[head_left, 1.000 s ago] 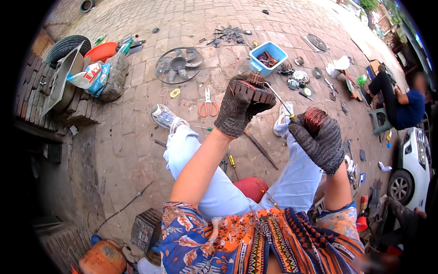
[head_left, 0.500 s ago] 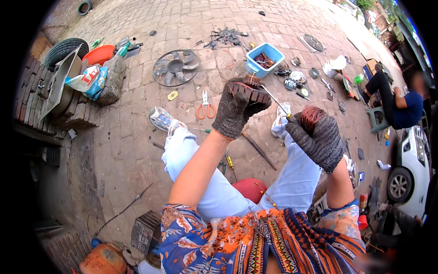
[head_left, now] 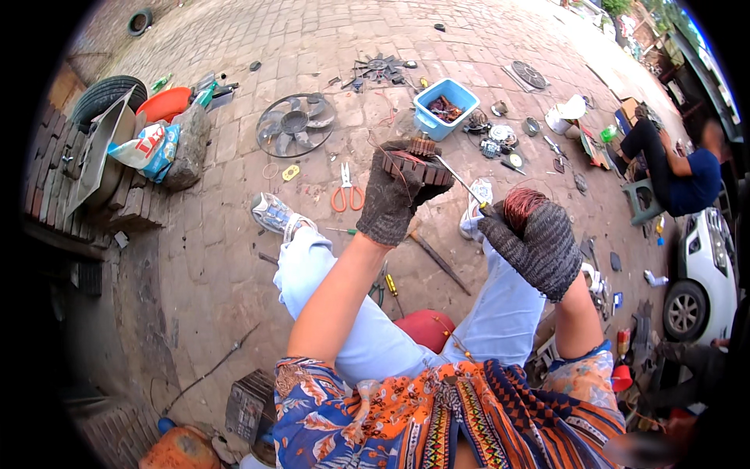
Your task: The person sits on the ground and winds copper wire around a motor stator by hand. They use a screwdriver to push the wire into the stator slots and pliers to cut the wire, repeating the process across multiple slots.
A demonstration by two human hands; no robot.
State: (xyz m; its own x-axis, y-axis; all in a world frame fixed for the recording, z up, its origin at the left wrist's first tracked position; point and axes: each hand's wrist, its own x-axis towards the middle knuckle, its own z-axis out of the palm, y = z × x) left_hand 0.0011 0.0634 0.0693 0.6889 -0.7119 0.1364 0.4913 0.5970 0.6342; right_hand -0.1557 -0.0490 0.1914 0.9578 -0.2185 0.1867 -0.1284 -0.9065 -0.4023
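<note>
In the head view, the blue tub (head_left: 430,123) stands on brick paving, with reddish-brown scraps (head_left: 444,109) inside. Directly on the person's side of the tub, the left hand (head_left: 391,199), in a dark knitted glove, has its fingers curled around a slotted metal core (head_left: 418,170), thumb pressed along the near side. The core is held up off the ground, and a toothed end shows at its top.

The right hand (head_left: 543,246), gloved alike, is to the right of the tub and nearer the person. Its fingers are folded closely around a screwdriver (head_left: 462,183), whose shaft slants up toward the tub and ends at the right edge of the core; whether the tip touches, I cannot tell. A tangle of copper-red wire (head_left: 525,206) sits at the top of this same glove, apparently within the grasp, though the hold on it is partly hidden.

Left of the tub lies a round fan (head_left: 293,123); nearer the person than that fan are orange-handled scissors (head_left: 347,195). Right of the tub are metal parts (head_left: 500,138) and, farther along, a white bucket (head_left: 558,119). Far right of the tub, another person (head_left: 695,176) sits on a stool (head_left: 642,201).
</note>
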